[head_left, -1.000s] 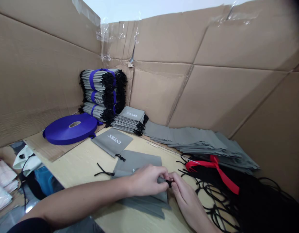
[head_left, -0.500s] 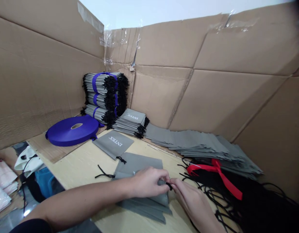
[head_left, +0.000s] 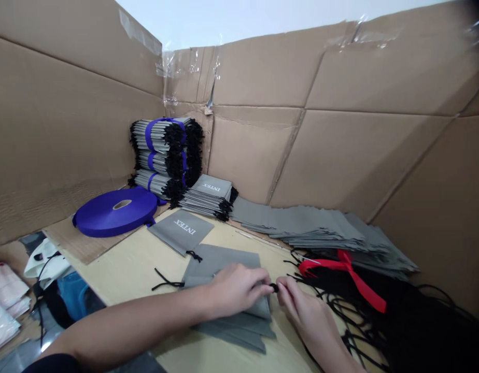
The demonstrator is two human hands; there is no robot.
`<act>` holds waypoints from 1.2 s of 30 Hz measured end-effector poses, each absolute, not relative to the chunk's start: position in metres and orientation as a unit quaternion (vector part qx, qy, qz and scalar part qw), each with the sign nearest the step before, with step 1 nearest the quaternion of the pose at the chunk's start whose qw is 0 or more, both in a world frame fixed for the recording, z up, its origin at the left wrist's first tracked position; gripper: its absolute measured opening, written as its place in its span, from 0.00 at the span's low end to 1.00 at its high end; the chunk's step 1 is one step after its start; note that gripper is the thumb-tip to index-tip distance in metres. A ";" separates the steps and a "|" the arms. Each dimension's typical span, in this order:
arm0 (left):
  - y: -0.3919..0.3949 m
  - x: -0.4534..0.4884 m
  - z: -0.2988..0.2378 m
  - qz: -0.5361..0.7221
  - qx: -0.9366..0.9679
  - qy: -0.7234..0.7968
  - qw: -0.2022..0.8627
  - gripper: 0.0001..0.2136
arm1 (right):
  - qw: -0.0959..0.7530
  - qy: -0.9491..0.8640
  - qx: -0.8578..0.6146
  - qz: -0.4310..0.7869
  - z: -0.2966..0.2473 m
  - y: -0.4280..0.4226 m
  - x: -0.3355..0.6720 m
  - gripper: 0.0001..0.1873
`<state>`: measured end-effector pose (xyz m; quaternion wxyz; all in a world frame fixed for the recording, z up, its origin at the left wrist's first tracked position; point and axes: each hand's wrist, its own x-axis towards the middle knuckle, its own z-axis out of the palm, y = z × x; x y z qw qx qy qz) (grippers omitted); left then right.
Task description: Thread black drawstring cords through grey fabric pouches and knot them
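Note:
My left hand (head_left: 239,287) is closed in a pinch on a black drawstring cord (head_left: 275,288) at the right edge of a grey pouch (head_left: 226,256). Close beside it, my right hand (head_left: 304,305) pinches the same cord. A dark bunched bit of cord, looking like a knot, shows between the fingertips. Another black cord end (head_left: 165,281) sticks out on the pouch's left. Under my left hand and forearm lie more grey pouches (head_left: 243,331), partly hidden. A finished-looking pouch with white INTEX print (head_left: 185,228) lies just beyond.
A purple ribbon roll (head_left: 115,212) lies at left. Behind it stand strapped pouch bundles (head_left: 157,137) and a loose pouch stack (head_left: 208,194). Flat grey pouches (head_left: 301,225) line the cardboard wall (head_left: 255,150). Black cords (head_left: 414,321) tied with red ribbon (head_left: 364,290) are at right.
My right hand has shifted slightly right and up, away from my left fingertips. The dark bit of cord now shows in a small gap between the hands.

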<state>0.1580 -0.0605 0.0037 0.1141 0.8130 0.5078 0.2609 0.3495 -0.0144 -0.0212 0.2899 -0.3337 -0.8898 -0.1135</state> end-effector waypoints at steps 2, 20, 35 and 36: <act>-0.061 0.158 0.005 0.273 0.820 0.493 0.101 0.12 | 0.280 -0.885 -0.362 -0.080 -0.023 -0.015 0.350 0.19; -0.052 0.157 -0.003 0.362 0.781 0.451 0.234 0.12 | 0.344 -0.795 -0.421 0.270 -0.016 -0.028 0.343 0.17; -0.057 0.159 0.004 0.303 0.805 0.467 0.204 0.13 | 0.374 -0.649 -0.409 0.522 -0.022 -0.032 0.327 0.25; -0.057 0.159 0.004 0.302 0.807 0.465 0.203 0.13 | 0.376 -0.605 -0.412 0.568 -0.021 -0.033 0.326 0.25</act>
